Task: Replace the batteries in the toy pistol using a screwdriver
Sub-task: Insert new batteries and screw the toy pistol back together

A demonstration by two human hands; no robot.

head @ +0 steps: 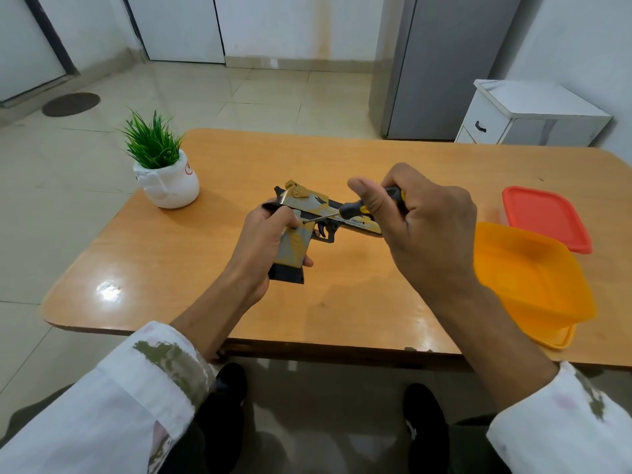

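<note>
I have my left hand (263, 241) wrapped round the grip of the toy pistol (307, 213), held above the table (342, 159). My right hand (427, 217) is clenched on the screwdriver (355, 206), whose tip is at the grip's top, seemingly in a screw, though that is too small to confirm. A skating tip could jab my left hand or chew the screw head. The barrel runs left to right, muzzle rightward, butt nearest me.

Left grip (264, 241), right grip (427, 222), both clenched.
</note>
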